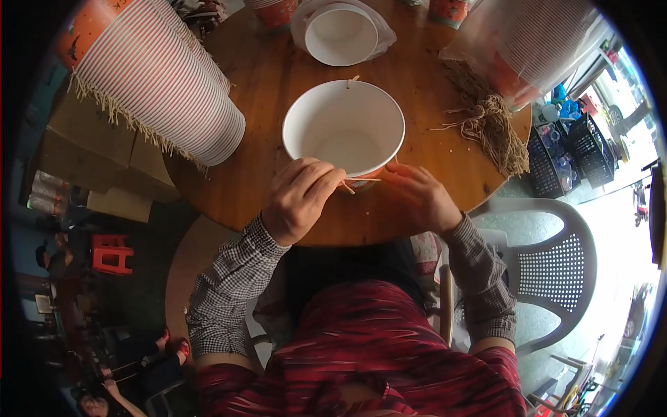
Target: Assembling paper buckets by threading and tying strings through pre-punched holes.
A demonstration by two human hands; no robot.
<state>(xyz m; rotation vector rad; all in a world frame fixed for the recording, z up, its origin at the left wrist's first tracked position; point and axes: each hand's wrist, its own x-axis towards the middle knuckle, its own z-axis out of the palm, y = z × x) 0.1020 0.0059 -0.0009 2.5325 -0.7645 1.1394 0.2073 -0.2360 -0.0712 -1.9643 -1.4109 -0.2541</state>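
Leaning in from the left, a long stack of ribbed paper cups [156, 76] lies on its side on the round wooden table [264, 76], its open mouth near the middle and pale strings fringing its underside. Beside it the left hand [300, 198] curls at the table's near edge, fingers pinched on a thin tan string [361, 181] that runs to the right hand. Just above both hands stands the white paper bowl [344, 128], smooth, round and empty, a short bit of string hooked over its far rim. Behind it a smaller white bowl [340, 33] sits in a clear plastic bag. The right hand [420, 194] rests with loosely bent fingers touching the bowl's near wall and the string's end. Further right a frayed bundle of tan strings [490, 121] sprawls toward the table's edge under a bagged stack of cups [538, 42]. Bare wood shows between bowl and bundle; a grey plastic chair [556, 264] stands off the right edge
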